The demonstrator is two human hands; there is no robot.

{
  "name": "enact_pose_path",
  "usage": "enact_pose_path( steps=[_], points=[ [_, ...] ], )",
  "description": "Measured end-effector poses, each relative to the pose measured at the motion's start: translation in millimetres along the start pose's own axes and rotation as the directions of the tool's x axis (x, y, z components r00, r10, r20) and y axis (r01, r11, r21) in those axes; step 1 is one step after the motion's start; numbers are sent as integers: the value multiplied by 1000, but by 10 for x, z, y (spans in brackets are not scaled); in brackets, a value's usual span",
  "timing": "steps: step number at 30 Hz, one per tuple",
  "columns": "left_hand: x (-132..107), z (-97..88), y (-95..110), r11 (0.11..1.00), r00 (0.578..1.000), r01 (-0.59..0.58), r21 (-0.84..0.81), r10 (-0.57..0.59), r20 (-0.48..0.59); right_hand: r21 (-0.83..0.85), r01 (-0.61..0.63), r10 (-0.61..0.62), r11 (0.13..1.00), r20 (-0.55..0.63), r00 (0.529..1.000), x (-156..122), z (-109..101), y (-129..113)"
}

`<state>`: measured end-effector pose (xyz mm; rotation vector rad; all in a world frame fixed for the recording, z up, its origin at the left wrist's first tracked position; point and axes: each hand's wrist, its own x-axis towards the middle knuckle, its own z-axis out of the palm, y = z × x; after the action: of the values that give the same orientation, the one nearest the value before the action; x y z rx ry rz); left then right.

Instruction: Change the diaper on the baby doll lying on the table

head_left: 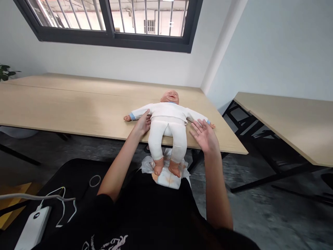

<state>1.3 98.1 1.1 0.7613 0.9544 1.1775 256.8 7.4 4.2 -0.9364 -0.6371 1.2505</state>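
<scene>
A baby doll [168, 119] in a cream top and leggings lies on its back at the near edge of the wooden worktop [78, 107], head away from the person and legs hanging over the edge. The left hand [143, 123] rests against the doll's side, its fingers [147, 115] loosely spread and reaching under the sleeve, gripping nothing. The right hand [205, 136] lies flat beside the doll's other arm, fingers [197, 127] wide and pointing toward the torso, also holding nothing. Below both sets of fingers, the doll's bare feet rest on a crumpled white diaper [166, 175] on the person's lap.
</scene>
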Motion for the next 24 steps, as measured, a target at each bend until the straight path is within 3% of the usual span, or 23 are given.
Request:
enact_pose_path(
  steps=[2,5,7,10,14,16,19,24],
  points=[
    [-307,-11,-122,991,990,-131,27,132,-45,26,100,-102,995,114,988,-394,-142,12],
    [-811,18,-402,916,919,-364,166,383,-99,-61,31,-12,998,294,956,-828,-189,46],
    [-1094,33,-624,839,863,-480,256,505,-38,-195,35,51,980,418,907,-976,-127,78],
    [-1346,-2,-941,750,799,-548,370,601,-36,-419,152,104,895,528,843,-1043,19,183],
    [-1398,-142,-1221,653,751,-551,519,660,-33,-658,214,225,722,516,827,-1030,157,458],
    [-1371,-199,-1303,647,764,-531,547,645,-21,-747,274,205,606,479,853,-1018,185,593],
    [-1335,-225,-1397,752,840,-461,471,541,-43,-842,331,149,426,426,892,-1000,194,710],
    [-1308,-223,-1455,894,942,-304,330,334,-39,-969,212,211,123,235,949,-917,172,799]
  ],
)
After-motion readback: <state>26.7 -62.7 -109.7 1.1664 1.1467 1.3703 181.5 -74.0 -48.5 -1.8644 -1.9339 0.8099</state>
